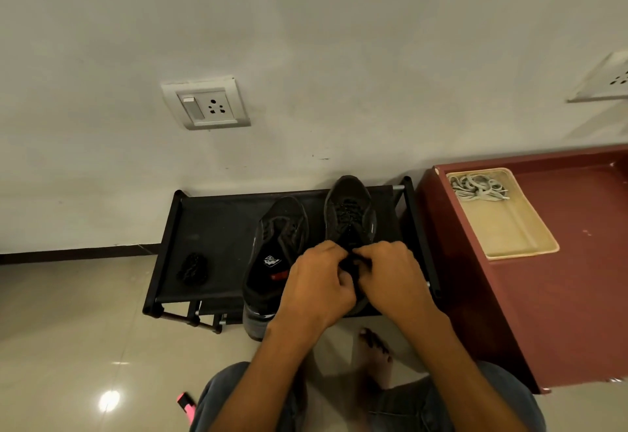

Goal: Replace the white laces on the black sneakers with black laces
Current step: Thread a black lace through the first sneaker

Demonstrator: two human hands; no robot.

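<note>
Both hands, left hand (pixel 321 282) and right hand (pixel 390 271), pinch the black lace (pixel 348 227) on the right-side black mesh sneaker (pixel 350 207); its neighbour's (pixel 278 244) insole logo is unreadable.

I'm in a home, by my low black shoe rack (pixel 217 227) against a painted wall with a switched socket (pixel 206 102), glossy tiled floor (pixel 68 329) underfoot.

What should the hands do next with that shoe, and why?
Probably pull the knot snug. Both hands, left hand and right hand, pinch the black lace at the top of the right sneaker, which looks laced. Then the black lace bundle awaits the left sneaker.
</note>
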